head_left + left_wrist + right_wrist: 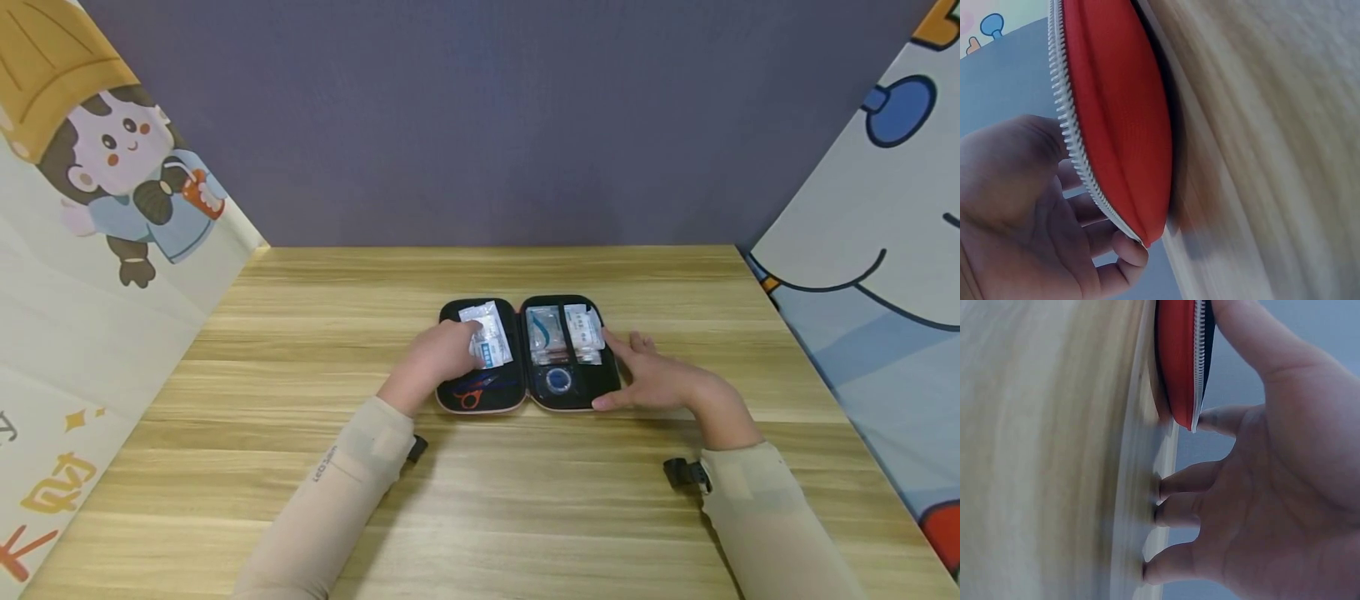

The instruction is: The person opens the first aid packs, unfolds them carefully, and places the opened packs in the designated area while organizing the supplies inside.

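A small black-lined zip case (603, 383) lies unfolded on the table, its shell red in both wrist views. My left hand (444, 352) reaches over the left half, fingers at white printed packets (491, 333); whether they pinch one is hidden. Below them are orange-handled scissors (470, 400). The right half holds clear plastic packets (545, 329), white packets (583, 327) behind a black strap, and a round blue-rimmed item (558, 381). My right hand (660, 375) spreads its fingers along the case's right edge, thumb and forefinger touching it; the other fingertips (1175, 509) meet the tabletop.
The wooden table (525, 500) runs back to a grey-blue panel (495, 125). Cartoon-printed sheets flank the left and right sides. A black wrist camera mount (682, 472) sits at my right sleeve, and another (417, 449) at the left.
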The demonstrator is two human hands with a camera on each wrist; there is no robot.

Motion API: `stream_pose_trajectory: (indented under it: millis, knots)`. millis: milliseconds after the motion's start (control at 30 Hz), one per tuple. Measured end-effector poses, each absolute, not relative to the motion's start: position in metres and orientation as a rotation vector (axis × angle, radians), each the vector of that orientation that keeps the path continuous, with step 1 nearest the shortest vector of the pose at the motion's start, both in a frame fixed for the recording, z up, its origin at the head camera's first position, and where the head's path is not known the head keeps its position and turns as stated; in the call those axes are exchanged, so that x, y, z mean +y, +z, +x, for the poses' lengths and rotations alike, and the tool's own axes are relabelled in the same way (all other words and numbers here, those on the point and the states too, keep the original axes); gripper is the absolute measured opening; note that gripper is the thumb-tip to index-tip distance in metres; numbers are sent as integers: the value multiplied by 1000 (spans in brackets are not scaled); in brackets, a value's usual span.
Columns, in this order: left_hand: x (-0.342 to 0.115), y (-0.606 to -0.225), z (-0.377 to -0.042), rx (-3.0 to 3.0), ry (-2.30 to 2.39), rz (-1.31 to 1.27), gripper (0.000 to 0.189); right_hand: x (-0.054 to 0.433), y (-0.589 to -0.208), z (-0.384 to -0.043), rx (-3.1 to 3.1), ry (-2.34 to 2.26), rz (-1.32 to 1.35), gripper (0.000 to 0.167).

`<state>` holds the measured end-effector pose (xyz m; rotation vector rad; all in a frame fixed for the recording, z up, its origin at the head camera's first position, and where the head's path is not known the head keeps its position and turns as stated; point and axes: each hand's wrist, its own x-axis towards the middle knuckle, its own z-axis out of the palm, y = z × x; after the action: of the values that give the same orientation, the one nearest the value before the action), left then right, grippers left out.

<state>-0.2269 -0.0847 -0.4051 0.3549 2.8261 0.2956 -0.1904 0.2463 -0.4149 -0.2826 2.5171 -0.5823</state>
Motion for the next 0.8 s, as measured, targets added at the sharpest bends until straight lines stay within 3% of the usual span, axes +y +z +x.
stream_pose_trajectory:
  millis: [367, 800]
  knots:
    - [-83, -403, -221, 2877, 265, 415, 32, 247, -415, -190, 2516, -586, -289, 135]
    - [-80, -402, -217, 2891, 224, 468, 18, 248, -417, -190, 2512, -592, -301, 135]
